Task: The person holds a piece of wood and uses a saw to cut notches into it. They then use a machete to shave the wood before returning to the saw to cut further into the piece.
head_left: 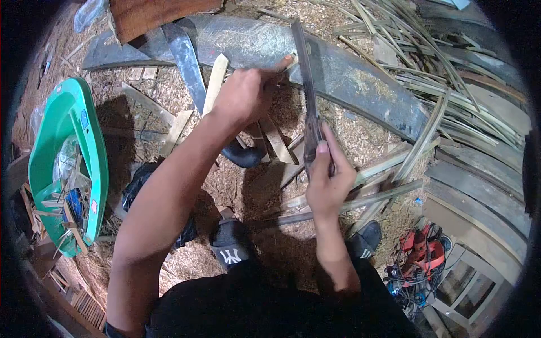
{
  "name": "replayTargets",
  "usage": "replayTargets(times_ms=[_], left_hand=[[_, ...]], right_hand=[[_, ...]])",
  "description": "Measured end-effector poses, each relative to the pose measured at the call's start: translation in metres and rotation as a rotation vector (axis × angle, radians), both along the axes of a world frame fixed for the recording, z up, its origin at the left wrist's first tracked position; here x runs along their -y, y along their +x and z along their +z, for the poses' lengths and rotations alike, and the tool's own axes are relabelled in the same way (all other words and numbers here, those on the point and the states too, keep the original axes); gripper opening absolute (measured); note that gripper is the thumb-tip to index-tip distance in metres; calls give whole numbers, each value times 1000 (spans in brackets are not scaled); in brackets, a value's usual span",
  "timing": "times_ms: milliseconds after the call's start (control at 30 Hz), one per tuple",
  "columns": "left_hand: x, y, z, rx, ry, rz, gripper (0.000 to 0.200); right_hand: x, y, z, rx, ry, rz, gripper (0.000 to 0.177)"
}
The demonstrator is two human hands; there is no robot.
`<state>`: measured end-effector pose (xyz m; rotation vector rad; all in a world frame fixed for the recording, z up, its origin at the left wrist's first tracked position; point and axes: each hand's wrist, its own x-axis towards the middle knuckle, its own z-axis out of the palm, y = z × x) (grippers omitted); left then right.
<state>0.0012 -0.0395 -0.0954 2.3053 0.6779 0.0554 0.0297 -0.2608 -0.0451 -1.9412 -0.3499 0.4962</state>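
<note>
My right hand [329, 180] is closed around the dark handle of a machete [307, 84], whose long narrow blade points away from me over a grey plank. My left hand [248, 93] is closed beside the blade, its thumb or finger tip near the edge. A small pale bit of wood [292, 66] shows between that hand and the blade; most of it is hidden. The curved grey plank [242, 39] lies on the floor beneath. Near my left wrist stands a pale pointed strip of wood [216, 79], with a hand saw [186, 59] beside it.
A green plastic tub [98, 146] holding wood scraps stands at left. Long thin strips [414, 62] are piled at upper right, and boards [473, 186] are stacked at right. Red power tools with cables [422, 253] lie lower right. Shavings [220, 183] cover the floor around my slippers [230, 242].
</note>
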Motion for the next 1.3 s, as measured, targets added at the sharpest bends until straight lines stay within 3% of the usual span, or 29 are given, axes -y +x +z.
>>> replayTargets(times_ms=[33,67,100,233,267,300,367,433,467,567,600,633,700,733,767,833,867,1100,1167,1233,1267,1300], left_hand=[[0,1,6,36,-33,39,42],[-3,-2,-1,31,-29,38,42],[-6,-4,-6,63,25,-26,43],[-2,0,-10,63,29,-2,54],[0,1,-7,63,28,-3,54],[0,2,-3,55,-3,12,45],[-4,1,-5,42,-29,25,38],[-8,-4,-20,131,31,-30,36],[-13,-6,-27,129,30,-24,36],[-11,-5,-25,93,104,-102,37],[-7,0,-4,4,26,-45,46],[-4,1,10,-85,-52,13,55],[-2,-2,16,-72,-23,0,46],[-3,-1,16,-62,4,-20,37],[-6,-1,14,-61,5,-18,37],[-6,-6,3,73,40,-67,36],[-15,-8,-31,134,48,-106,38],[-11,-5,-19,119,54,-32,35],[-14,-4,-10,-62,-36,-80,52],[-12,-5,-20,-12,-9,-66,52],[-13,-5,-24,37,17,-48,52],[-13,-4,-23,39,19,-48,52]], right_hand=[[-1,2,1,-52,10,-15,39],[15,-2,-14,107,-13,37,39],[17,-7,-12,105,-9,36,39],[-2,4,-7,73,12,8,38],[-19,13,0,-37,-28,-12,37],[-29,19,5,-145,-63,-30,37],[-18,11,-9,-91,-45,1,36],[7,-4,-33,413,126,78,37],[19,-15,-24,111,17,12,38],[-21,20,-22,314,120,75,37],[-31,27,0,-4,-20,20,37],[-30,26,-3,-1,-16,22,37],[-13,13,-25,239,144,82,38],[-5,8,-31,492,111,106,38],[-1,6,-38,492,112,107,38],[-6,-4,-19,169,74,22,38],[-21,8,-9,84,49,23,38],[9,-15,-14,52,15,-17,36],[-17,4,-16,183,119,26,36],[-42,21,-3,-67,44,-53,36],[-35,18,-18,145,32,28,39],[-21,12,-31,146,34,29,39]])
